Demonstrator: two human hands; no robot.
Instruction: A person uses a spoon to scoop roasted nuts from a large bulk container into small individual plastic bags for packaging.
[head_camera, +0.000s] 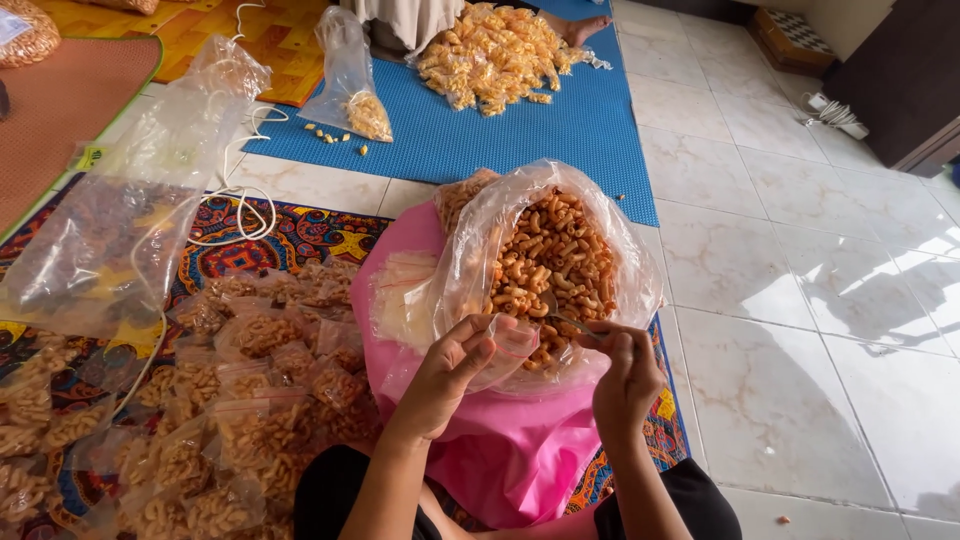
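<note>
Both forearms reach forward from the bottom edge of the head view, elbows low and wrists meeting over the mouth of a big clear plastic bag (560, 250) filled with orange curled macaroni snacks (555, 255), which sits on a pink plastic bag (500, 450) spread in front of the person's knees. The left hand (455, 365) is turned palm up and slightly inward, its fingers curled and clamped on a small clear pouch (510, 345), holding the pouch's opening toward the snack pile at the near rim of the big bag. The right hand (625, 375) comes in from the right with the wrist bent, thumb and fingers pinched together on the handle of a metal spoon (560, 318), whose bowl lies among the snacks just above the pouch. The two hands are near each other but not touching. To the left, on a patterned mat (250, 245), lies a heap of filled small pouches (240, 400), and a large nearly empty clear bag (130, 200) stands beside them. Farther off, on a blue mat (560, 130), another pile of packed snacks (495, 55) lies by a seated person's bare foot (580, 28).
</note>
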